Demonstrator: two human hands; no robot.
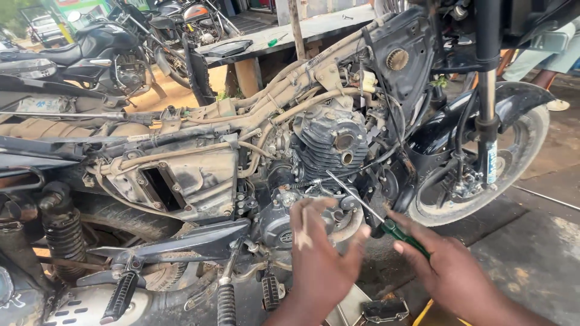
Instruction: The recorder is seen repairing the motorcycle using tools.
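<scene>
A green-handled screwdriver (386, 226) is being gripped in the closed right hand (450, 271), its shaft being angled up toward the finned engine cylinder (329, 142) of the stripped motorcycle (254, 157). The engine side cover (281, 226) is being touched by the open left hand (320, 259), with nothing held.

Few labels, one signboard, no packages or screens
Narrow upright sticker (490, 162) on front fork leg (487, 130), right side, white with blue marks, print too small to tell. Signboard (77, 5) at top left edge behind parked motorcycles (103, 54), green with a red band, cut off by frame. Small round dark emblem (286, 236) on engine cover (275, 226), just beside left hand (320, 259). Pale dusty patch with blue marks (36, 104) on left side panel, possibly a sticker, unclear
</scene>
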